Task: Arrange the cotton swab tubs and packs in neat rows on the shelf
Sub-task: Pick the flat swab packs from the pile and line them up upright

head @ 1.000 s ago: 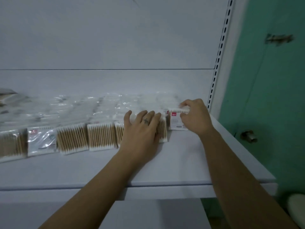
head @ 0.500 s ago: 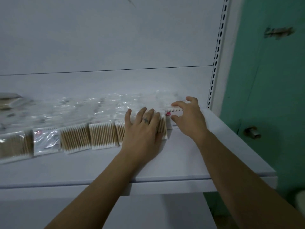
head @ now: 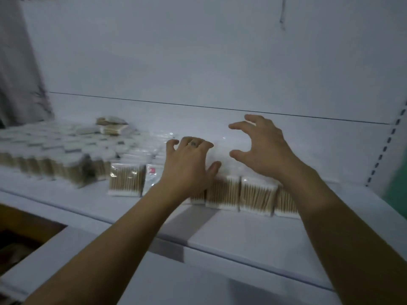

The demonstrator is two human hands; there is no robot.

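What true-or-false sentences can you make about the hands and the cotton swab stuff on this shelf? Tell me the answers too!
1. The right hand is holding a pack. False: it hovers above the packs with its fingers spread and bent, and holds nothing.
2. Swab packs stand side by side along the front of the shelf. True.
3. The tubs are at the right end of the shelf. False: they are bunched at the left, and the packs are to their right.
4. The left hand lies on top of the packs. True.
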